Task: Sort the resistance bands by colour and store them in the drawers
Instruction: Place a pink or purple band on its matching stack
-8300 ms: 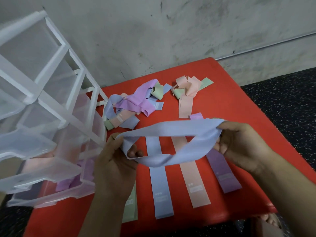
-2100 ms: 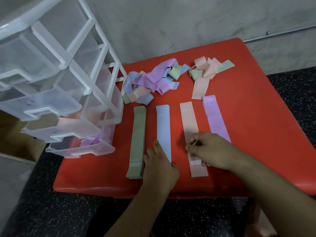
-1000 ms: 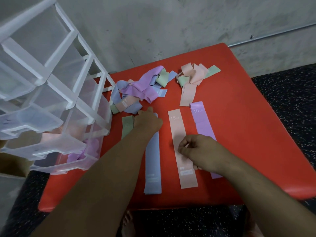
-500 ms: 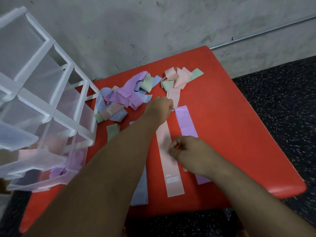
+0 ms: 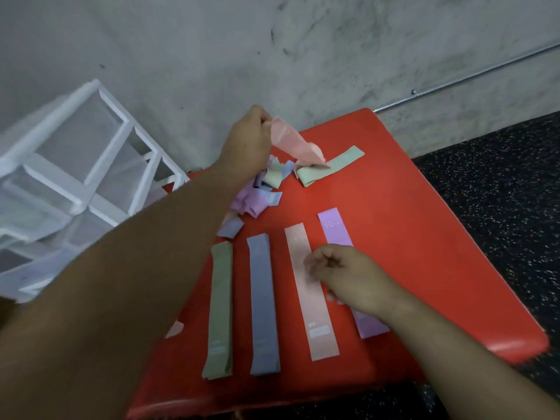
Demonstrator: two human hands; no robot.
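- Pinches the top end of a pink band in the left hand, raised high and stretched away from the body; likely held up so the strip hangs free of the others.
- Just below and right of that hand: lower end of the pink band draped onto a folded green band, touching it.
- Directly beneath the left hand: a tangled heap of purple, blue and green bands, unsorted.
- Nearer the body: right hand, fingers curled inward, resting across a flat pink band and a flat purple band. Cannot tell whether anything is pinched; probably steadying the row.
- Left of the right hand: a flat blue band, then a flat green band. Four strips side by side, apart, one per colour, seemingly laid out as sorting lanes.
- Under everything: a red worktop.
- Far left of both hands: white-framed drawers, translucent, contents too blurred to tell. Storing step apparently not yet begun for these strips.
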